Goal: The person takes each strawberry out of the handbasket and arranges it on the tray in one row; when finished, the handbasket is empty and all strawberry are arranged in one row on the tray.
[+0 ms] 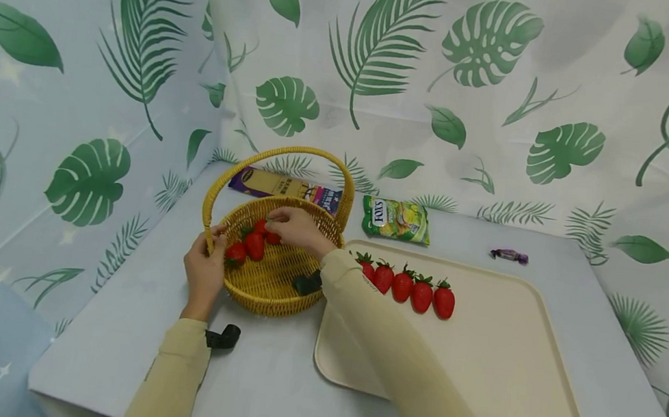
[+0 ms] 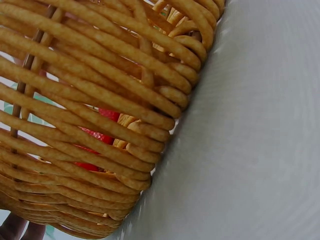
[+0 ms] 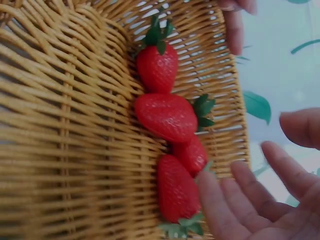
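A yellow wicker basket (image 1: pixel 274 305) with a tall arched handle stands on the table, tilted slightly. My left hand (image 1: pixel 204 275) grips its left rim by the foot of the handle; two of its fingertips show below the weave in the left wrist view. Several red strawberries (image 3: pixel 167 117) with green leaves lie in a line along the inside of the basket's far left wall. Over them is my right hand (image 1: pixel 299 230), reaching inside. In the right wrist view its fingers are spread and loose, with fingertips right at the lowest strawberry (image 3: pixel 176 192) and nothing held.
On the right lies a beige tray (image 1: pixel 476 376) with a row of several strawberries (image 1: pixel 422 294) near its far left side. Behind are a green candy bag (image 1: pixel 396 220), a purple and gold packet (image 1: pixel 272 184) and a small purple wrapped sweet (image 1: pixel 509 256). Leaf-print cloth walls stand behind and at the left.
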Demonstrator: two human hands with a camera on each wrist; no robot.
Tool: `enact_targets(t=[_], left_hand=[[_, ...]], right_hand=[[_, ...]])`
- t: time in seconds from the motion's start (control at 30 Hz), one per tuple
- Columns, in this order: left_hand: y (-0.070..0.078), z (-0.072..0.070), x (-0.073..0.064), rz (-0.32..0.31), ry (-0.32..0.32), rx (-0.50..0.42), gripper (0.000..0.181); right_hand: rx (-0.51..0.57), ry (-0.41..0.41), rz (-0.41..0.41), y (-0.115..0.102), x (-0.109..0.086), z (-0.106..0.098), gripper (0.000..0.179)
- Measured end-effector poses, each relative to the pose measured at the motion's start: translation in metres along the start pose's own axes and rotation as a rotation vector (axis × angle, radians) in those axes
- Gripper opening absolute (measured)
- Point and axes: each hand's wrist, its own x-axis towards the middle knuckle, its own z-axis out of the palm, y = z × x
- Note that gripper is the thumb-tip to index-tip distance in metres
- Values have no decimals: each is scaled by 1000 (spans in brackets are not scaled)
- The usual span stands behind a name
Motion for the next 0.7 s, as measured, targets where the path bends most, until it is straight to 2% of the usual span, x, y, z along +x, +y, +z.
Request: enact_targets(t=[0.23, 0.4, 0.5, 0.7], left_hand=[[0, 0, -1, 1, 5, 28, 21], [0, 1, 0, 8, -3, 17, 21], [1, 1, 0, 9, -13, 10, 20], [1, 0, -1, 3, -8, 13, 18]], right_hand=[[50, 98, -23, 8, 15, 10, 35], [75, 126, -33, 13, 18, 13, 34], [16, 125, -47, 17, 20, 14, 33], [-185, 90, -61, 28, 22, 16, 29]])
